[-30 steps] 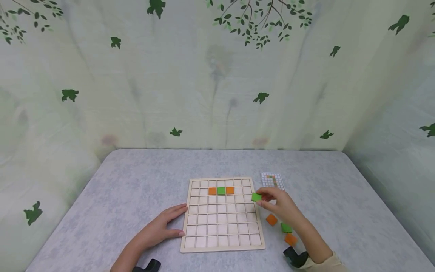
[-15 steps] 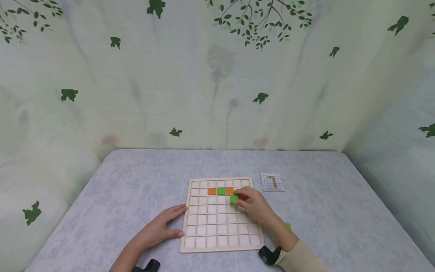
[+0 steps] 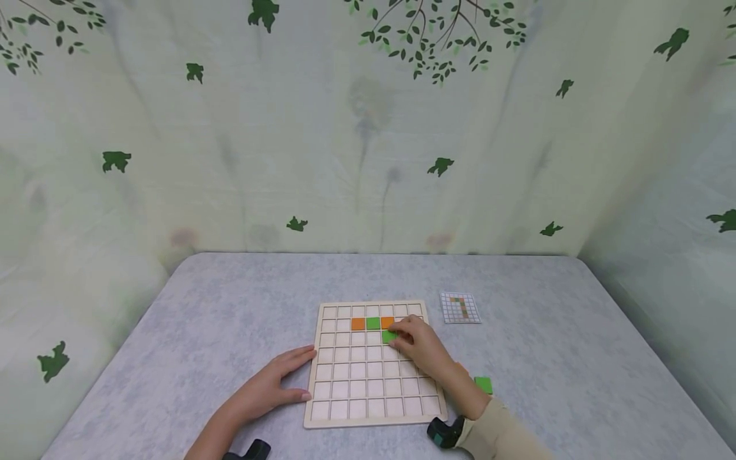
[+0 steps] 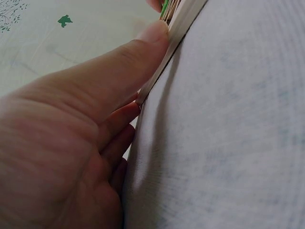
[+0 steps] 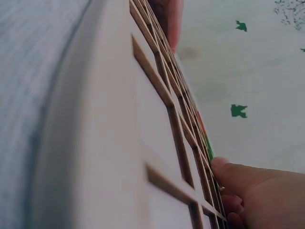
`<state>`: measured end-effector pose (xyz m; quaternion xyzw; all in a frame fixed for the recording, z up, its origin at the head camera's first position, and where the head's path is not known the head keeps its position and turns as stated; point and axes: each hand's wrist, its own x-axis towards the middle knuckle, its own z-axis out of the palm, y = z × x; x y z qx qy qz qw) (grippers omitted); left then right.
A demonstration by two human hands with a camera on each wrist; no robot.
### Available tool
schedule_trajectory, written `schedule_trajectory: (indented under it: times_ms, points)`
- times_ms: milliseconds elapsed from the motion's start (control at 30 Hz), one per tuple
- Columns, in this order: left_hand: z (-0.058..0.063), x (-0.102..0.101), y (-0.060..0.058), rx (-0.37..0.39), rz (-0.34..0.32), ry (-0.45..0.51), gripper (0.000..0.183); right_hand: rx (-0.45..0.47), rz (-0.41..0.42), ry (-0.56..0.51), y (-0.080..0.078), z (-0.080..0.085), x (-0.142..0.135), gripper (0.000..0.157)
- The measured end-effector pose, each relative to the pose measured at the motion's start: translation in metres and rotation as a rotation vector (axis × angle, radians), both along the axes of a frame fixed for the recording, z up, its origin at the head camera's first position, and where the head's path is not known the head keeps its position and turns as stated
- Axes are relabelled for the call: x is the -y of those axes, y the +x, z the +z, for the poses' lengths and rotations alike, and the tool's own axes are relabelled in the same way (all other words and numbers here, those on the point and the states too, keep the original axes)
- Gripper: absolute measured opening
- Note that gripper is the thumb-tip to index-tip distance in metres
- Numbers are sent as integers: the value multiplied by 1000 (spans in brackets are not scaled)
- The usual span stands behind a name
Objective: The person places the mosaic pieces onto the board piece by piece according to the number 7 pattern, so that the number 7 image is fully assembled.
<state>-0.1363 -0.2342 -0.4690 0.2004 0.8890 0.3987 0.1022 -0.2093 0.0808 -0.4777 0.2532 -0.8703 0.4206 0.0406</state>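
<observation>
A wooden grid board (image 3: 375,422) lies on the table. My left hand (image 3: 273,380) rests along its left edge, fingers extended; the left wrist view shows the thumb (image 4: 152,36) at the rim. Between thumb and fingers, my right hand (image 3: 422,348) pinches a green square tile (image 3: 388,337) at a cell in the third row. Just above that tile, a row holds an orange tile (image 3: 358,324), a green tile (image 3: 373,323) and another orange tile (image 3: 387,321). In the right wrist view, the right thumb (image 5: 221,167) is low over the grid.
A small pattern card (image 3: 460,308) with a coloured grid lies beyond the board's right side. Near the right forearm sits a loose green tile (image 3: 483,384), and an orange tile (image 3: 462,368) is mostly hidden behind the wrist. Black wrist devices (image 3: 445,433) sit on both arms.
My right hand has carried the green tile leftward from the board's right edge to a cell below the right orange tile. The left hand has stayed in place.
</observation>
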Motion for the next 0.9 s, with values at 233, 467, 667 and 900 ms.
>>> schedule_trajectory:
  times_ms: [233, 467, 667, 900]
  points:
    - [-2, 1, 0, 3, 5, 1, 77, 62, 13, 3, 3, 4, 0, 24]
    - [-2, -1, 1, -9, 4, -2, 78, 110, 17, -65, 13, 29, -11, 35]
    - [-2, 0, 1, -16, 10, -6, 78, 77, -4, -52, 23, 44, -36, 42]
    - [-1, 1, 0, -26, -1, -25, 78, 107, -6, 18, 32, 38, -76, 45]
